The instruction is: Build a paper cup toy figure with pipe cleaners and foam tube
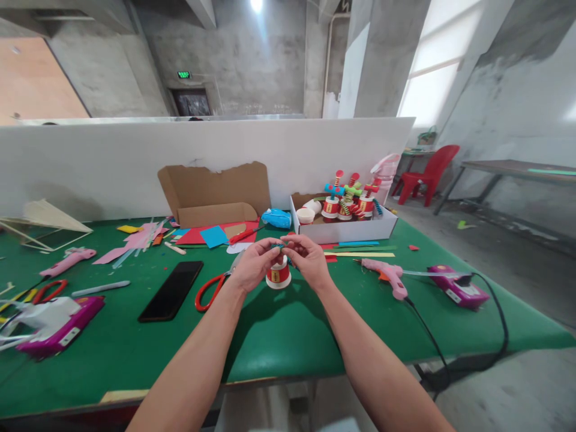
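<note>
Paper cup (278,276): red and white, inverted with its wide rim down, between and just below the two hands, over the green desk (270,354); whether the rim touches the desk cannot be told.
Small teal piece (278,246): at the narrow top of the cup, largely covered by fingers; its full form cannot be made out.
Left hand (257,262): grip drawn in to a pinch, thumb and fingertips together on the small teal piece.
Right hand (308,260): grip likewise narrowed, thumb and forefinger meeting on the same piece from the other side.
Cup handling: judged very light and thin-walled, liable to dent or tip under side pressure; best held low, near the stiffer white rim, with a light touch.
Teal piece handling: judged soft and easily crushed; fingertips at its edges appear the suitable hold.
Orange-handled scissors (210,292): on the desk, beside the left forearm.
Black phone (171,291): flat on the desk, left of the scissors.
Pink glue gun (390,275): lying on its side to the right, well apart from the cup.
White box (355,231): behind the right hand, bearing cup figures (330,207) in similar red and white.
</note>
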`<state>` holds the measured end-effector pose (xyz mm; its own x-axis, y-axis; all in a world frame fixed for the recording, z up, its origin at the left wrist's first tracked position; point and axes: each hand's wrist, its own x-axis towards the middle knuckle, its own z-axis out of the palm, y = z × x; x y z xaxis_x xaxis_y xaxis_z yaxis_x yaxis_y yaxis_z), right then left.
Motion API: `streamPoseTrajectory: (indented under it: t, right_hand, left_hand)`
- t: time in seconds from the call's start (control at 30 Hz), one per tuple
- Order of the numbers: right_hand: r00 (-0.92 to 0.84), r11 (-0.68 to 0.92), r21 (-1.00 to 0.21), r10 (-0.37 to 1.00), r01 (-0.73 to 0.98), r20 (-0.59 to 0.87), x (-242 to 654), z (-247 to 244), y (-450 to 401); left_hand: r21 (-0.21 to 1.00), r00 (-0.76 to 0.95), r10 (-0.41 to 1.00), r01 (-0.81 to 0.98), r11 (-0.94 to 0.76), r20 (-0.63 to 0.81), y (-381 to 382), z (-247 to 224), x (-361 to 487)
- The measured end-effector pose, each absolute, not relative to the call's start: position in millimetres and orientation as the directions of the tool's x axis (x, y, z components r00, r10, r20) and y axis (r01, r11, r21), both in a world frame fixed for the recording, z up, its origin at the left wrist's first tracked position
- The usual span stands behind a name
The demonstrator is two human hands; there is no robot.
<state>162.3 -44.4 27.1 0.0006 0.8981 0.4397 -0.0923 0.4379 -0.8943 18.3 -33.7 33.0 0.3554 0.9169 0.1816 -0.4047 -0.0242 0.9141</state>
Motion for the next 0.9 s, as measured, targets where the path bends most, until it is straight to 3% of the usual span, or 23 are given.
streamPoseTrajectory:
  t: [0.23, 0.4, 0.5, 0.6, 0.73, 0.8, 0.9]
  right_hand:
    - [-0.013, 0.425, -0.894, 0.902, -0.140, 0.431, 160.9, 30.9, -45.8]
    - [0.062, 0.399, -0.905, 0.917, -0.150, 0.394, 169.3, 26.2, -42.7]
    - [0.116, 0.299, -0.954, 0.949, -0.031, 0.293, 185.3, 15.6, -43.9]
    - [0.121, 0.215, -0.952, 0.962, 0.219, 0.245, 212.1, 8.4, -54.0]
    - [0.224, 0.158, -0.721, 0.887, 0.675, 0.404, 265.8, 13.0, -83.6]
    - [0.323, -0.057, -0.523, 0.842, 0.850, 0.432, 297.4, 16.1, -100.2]
    - [0.491, -0.404, -0.299, 0.804, 0.865, 0.335, 338.7, 15.1, -115.7]
  left_hand:
    - [0.923, 0.323, 0.929, -0.380, -0.050, 0.183, -37.8, 39.7, 20.6]
    - [0.906, 0.204, 0.951, -0.402, -0.136, 0.233, -30.3, 38.1, 11.6]
    - [0.894, 0.138, 0.960, -0.416, -0.166, 0.243, -23.9, 36.5, 5.1]
    - [0.884, 0.119, 0.959, -0.431, -0.182, 0.256, -20.7, 35.3, 4.0]
    - [0.882, 0.133, 0.960, -0.440, -0.167, 0.248, -21.0, 34.6, 6.9]
    - [0.884, 0.133, 0.962, -0.441, -0.158, 0.238, -20.8, 34.6, 6.8]
    - [0.882, 0.134, 0.961, -0.443, -0.160, 0.242, -18.1, 34.1, 3.8]
